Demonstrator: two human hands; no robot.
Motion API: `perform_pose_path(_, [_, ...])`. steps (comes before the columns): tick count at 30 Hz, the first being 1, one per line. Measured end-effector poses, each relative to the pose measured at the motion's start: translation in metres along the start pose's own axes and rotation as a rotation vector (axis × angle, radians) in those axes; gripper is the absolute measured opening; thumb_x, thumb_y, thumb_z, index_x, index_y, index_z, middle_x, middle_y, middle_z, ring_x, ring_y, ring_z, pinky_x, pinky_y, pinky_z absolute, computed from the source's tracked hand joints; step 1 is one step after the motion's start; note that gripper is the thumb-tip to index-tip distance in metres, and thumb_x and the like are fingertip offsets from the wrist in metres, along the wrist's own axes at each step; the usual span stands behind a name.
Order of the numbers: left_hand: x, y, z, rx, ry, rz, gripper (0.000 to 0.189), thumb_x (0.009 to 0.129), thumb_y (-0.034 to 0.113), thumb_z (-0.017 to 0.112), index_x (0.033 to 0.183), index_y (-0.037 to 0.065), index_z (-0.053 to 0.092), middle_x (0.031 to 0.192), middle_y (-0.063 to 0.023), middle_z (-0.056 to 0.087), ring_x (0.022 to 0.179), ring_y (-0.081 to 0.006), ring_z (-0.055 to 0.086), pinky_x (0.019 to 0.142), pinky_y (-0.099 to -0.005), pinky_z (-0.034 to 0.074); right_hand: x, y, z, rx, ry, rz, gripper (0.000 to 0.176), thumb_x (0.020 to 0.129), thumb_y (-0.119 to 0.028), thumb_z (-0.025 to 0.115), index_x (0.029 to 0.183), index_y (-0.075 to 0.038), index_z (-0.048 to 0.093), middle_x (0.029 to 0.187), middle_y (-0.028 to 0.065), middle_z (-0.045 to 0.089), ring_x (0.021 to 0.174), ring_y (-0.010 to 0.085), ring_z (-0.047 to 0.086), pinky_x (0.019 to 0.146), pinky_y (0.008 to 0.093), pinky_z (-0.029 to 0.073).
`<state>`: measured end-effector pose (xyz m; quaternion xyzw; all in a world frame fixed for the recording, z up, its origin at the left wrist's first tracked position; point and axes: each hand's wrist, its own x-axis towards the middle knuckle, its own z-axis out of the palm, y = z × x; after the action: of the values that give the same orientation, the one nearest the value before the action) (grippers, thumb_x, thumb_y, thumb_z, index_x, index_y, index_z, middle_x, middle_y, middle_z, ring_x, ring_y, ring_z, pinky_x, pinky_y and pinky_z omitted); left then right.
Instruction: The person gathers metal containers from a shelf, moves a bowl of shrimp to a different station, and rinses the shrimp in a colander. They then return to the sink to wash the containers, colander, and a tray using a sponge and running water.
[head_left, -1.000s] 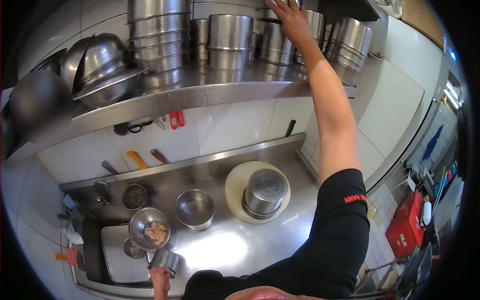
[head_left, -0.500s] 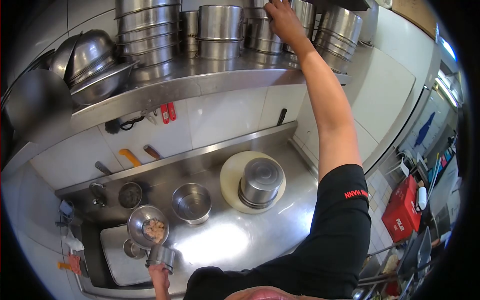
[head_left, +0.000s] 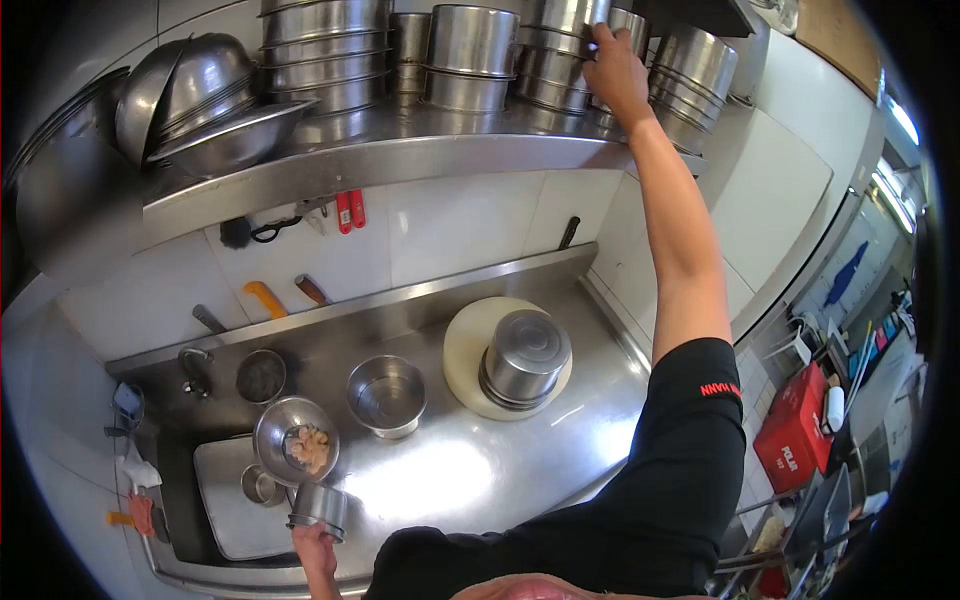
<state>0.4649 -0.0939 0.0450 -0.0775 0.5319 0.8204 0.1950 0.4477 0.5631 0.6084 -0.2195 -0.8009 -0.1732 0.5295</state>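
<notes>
At the lower left, my left hand (head_left: pixel 315 548) grips a small metal pot (head_left: pixel 318 508), tilted on its side above the counter. Close to that pot is a metal bowl (head_left: pixel 268 432) with pale, pinkish food pieces (head_left: pixel 310 448) in it. Up on the shelf, my right hand (head_left: pixel 617 78) has its fingers curled at the rim of a metal pot (head_left: pixel 568 15) atop a stack. Part of its grip is hidden behind the hand. A smaller metal cup (head_left: pixel 262 486) rests near the bowl.
An upturned metal pot (head_left: pixel 530 350) sits on a round cutting board (head_left: pixel 462 385). An open metal pot (head_left: pixel 388 392) stands left of it, with a faucet (head_left: pixel 195 370) farther left. Stacked pots and bowls line the shelf (head_left: pixel 420 160); knives hang on the wall below.
My right hand has moved down and slightly right along the stacked pots. The view has shifted a little, while my left hand still holds the tilted pot in about the same place.
</notes>
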Motion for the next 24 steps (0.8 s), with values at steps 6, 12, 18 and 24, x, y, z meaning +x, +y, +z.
perform_pose_path(6, [-0.006,0.027,0.022,-0.041,0.002,0.008,0.039,0.077,-0.004,0.055,0.116,0.0,0.054,0.094,-0.0078,0.063,0.073,-0.0148,0.059,0.055,-0.0277,0.046,-0.009,-0.003,-0.009,-0.068,-0.108,-0.054,0.05,0.074,-0.01,0.062,0.123,-0.014,0.051,0.118,0.019,0.053,0.103,0.0445,0.06,0.084,0.0529,0.051])
perform_pose_path(12, [-0.025,0.089,0.078,-0.277,-0.213,0.092,0.048,0.075,-0.001,0.057,0.122,-0.007,0.049,0.116,-0.0169,0.062,0.101,-0.0273,0.064,0.087,-0.0398,0.052,-0.012,0.016,-0.012,0.023,-0.172,-0.074,0.046,0.076,-0.014,0.067,0.118,-0.014,0.052,0.119,0.0184,0.055,0.103,0.0448,0.059,0.086,0.0492,0.05])
perform_pose_path(18, [-0.036,0.15,0.167,-0.139,-0.487,0.282,0.061,0.077,0.002,0.062,0.134,-0.009,0.044,0.128,-0.0197,0.058,0.116,-0.0305,0.058,0.099,-0.0406,0.047,-0.064,-0.029,-0.063,0.406,0.283,-0.047,0.047,0.078,-0.014,0.069,0.122,-0.008,0.053,0.12,0.014,0.055,0.093,0.0294,0.063,0.085,0.0408,0.053])
perform_pose_path(24, [-0.015,0.149,0.233,0.853,-0.771,0.581,0.031,0.087,0.007,0.062,0.117,-0.001,0.061,0.095,-0.0031,0.066,0.082,-0.0122,0.059,0.073,-0.0293,0.048,-0.31,-0.202,-0.106,1.496,-0.744,0.156,0.105,0.064,-0.022,0.09,0.149,-0.005,0.03,0.141,0.0126,0.039,0.129,0.0233,0.043,0.105,0.0359,0.039])
